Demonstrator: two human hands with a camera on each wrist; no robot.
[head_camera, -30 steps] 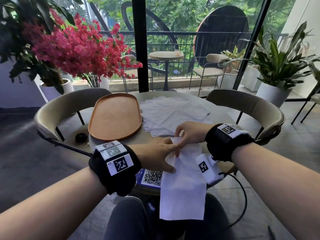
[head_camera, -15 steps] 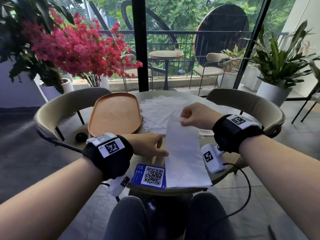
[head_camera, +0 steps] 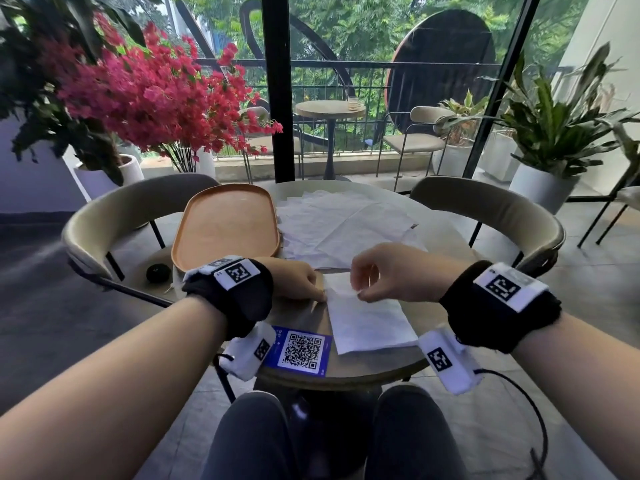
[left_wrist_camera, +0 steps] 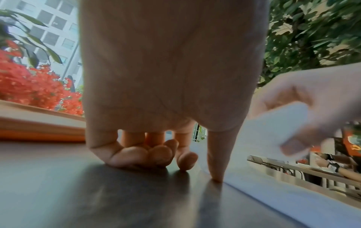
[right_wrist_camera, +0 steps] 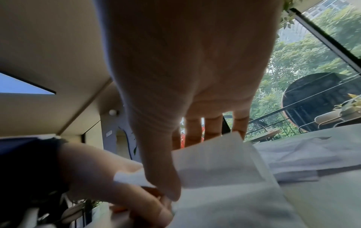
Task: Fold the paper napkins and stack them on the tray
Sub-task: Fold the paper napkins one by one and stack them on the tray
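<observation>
A long white napkin (head_camera: 372, 327) lies on the round table (head_camera: 450, 244) in front of me. My right hand (head_camera: 360, 292) pinches its far end (right_wrist_camera: 213, 162) between thumb and fingers and holds that flap lifted, bent back over the rest. My left hand (head_camera: 320, 296) rests beside the napkin's left edge with its fingers curled under (left_wrist_camera: 148, 152). Its thumb tip (left_wrist_camera: 215, 177) presses down right at that edge. The orange oval tray (head_camera: 227, 226) stands at the far left with nothing on it. A pile of unfolded napkins (head_camera: 346, 223) lies beyond my hands.
A blue QR-code card (head_camera: 301, 351) lies at the table's near edge, left of the napkin. Beige chairs (head_camera: 485, 209) flank the table on both sides. A small dark object (head_camera: 158, 273) sits on the left chair's seat. Potted plants and a glass wall stand behind.
The napkin hung over the table's near edge. My right hand pulled its end up and away, then brought it back over the strip. My left hand shifted to the napkin's left edge.
</observation>
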